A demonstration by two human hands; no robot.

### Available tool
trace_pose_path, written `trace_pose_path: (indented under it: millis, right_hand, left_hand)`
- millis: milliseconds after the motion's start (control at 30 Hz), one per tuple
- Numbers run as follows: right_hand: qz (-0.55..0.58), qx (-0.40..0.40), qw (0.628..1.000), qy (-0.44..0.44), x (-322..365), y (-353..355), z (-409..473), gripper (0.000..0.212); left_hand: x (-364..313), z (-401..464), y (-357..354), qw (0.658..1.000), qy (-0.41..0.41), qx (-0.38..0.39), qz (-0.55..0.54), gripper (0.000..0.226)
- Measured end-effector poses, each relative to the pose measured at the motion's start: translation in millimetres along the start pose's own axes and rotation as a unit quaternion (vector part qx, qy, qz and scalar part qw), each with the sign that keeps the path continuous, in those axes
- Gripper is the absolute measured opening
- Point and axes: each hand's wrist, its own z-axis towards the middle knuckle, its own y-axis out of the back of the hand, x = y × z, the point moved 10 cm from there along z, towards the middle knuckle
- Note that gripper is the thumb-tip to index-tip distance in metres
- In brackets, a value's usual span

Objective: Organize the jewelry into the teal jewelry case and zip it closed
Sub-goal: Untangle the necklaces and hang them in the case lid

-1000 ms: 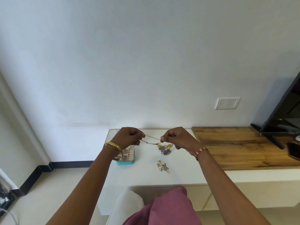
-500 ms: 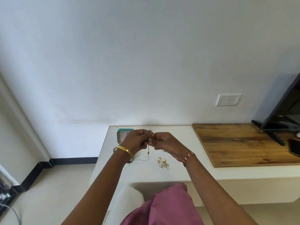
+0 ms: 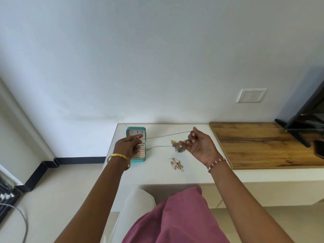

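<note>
Chain [image 3: 166, 135] taut between both hands [image 3: 127, 145]

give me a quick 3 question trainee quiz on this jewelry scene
1. True or false: the teal jewelry case is zipped shut.
2. What is stretched between the left hand and right hand?
3. The loose gold jewelry lies: A) inside the case B) on the white table C) on the wooden board

Key: 1 false, it lies open. 2 a thin chain. 3 B.
</note>
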Motion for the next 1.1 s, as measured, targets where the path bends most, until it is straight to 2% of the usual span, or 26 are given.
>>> trace_pose_path:
  millis: [233,467,600,833,933,1100]
  right_hand:
    - [-0.004,-0.024,0.999,0.032,19,15,18,0.023]
    - [-0.052,-0.071,0.996,0.025,15,35,56,0.021]
    - [-0.102,-0.098,0.99,0.009,11,42,80,0.022]
    - [-0.257,-0.104,0.96,-0.027,-7,43,139,0.023]
    - [-0.31,-0.095,0.945,-0.034,-16,40,164,0.02]
    - [-0.4,-0.09,0.91,-0.051,-28,47,207,0.023]
  left_hand:
    - [22,14,8,0.998,0.003,-0.004,0.061,0.028]
    - [58,35,0,0.994,0.031,0.018,0.1,0.027]
    - [82,45,-2,0.993,0.063,0.023,0.096,0.029]
    - [131,65,11,0.985,0.106,-0.053,0.123,0.024]
    - [147,76,16,0.976,0.094,-0.075,0.18,0.022]
    - [150,93,10,0.939,0.035,-0.101,0.328,0.017]
